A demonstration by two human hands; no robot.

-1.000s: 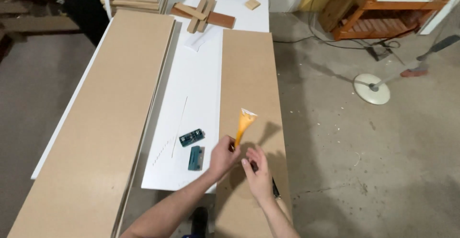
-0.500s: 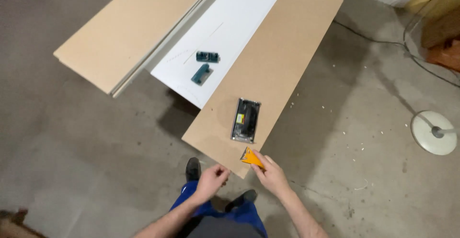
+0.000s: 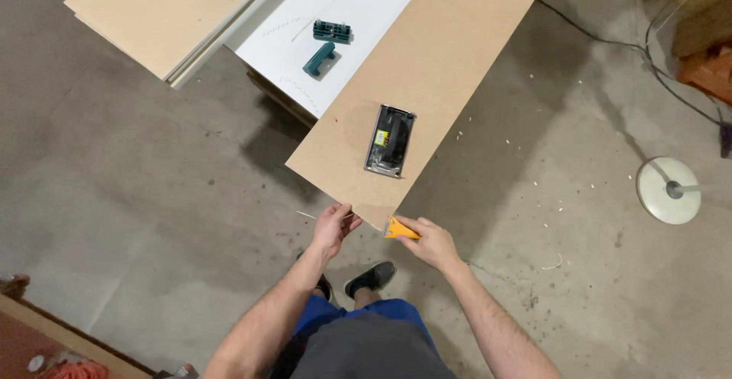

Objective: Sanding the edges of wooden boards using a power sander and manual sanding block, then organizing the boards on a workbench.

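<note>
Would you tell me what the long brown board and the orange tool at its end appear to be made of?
Brown board: likely fibreboard, its matte tan face uniform and grainless. Orange scraper in the right hand: probably plastic, smooth and brightly coloured, though the hand partly hides it.

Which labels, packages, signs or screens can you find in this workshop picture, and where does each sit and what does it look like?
Small label: a yellow-green rectangle on the upper left part of the black tool.
Black tool: a flat oblong with a pale metal rim, lying near the end of the brown board.
No packages, signs or screens are in view.
</note>
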